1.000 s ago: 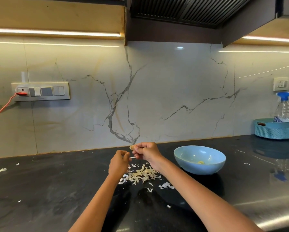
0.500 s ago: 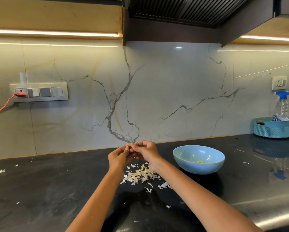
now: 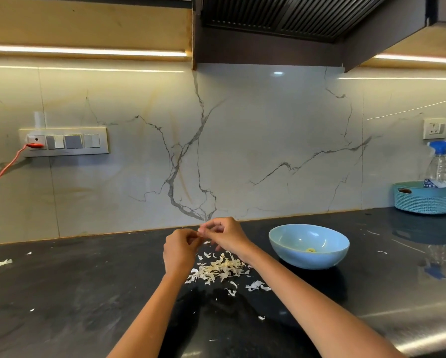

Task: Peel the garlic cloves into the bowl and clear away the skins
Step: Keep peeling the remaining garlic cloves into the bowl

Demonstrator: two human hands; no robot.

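Head view. Compared with one second ago, the left hand (image 3: 181, 250) has risen from above the skins to meet the right hand (image 3: 225, 235); half a second ago the two were already touching, and that contact is unchanged. The clove, visible a second ago at the right fingertips, is now hidden between the fingers. Grip state: both hands have curled fingers pinched together at one point; the item pinched is too small to identify.

The skins (image 3: 220, 270) lie in a loose pale heap on the black desk (image 3: 74, 293), directly below the hands. The blue bowl (image 3: 308, 245) stands just right of the heap and holds one small yellowish piece (image 3: 311, 250).
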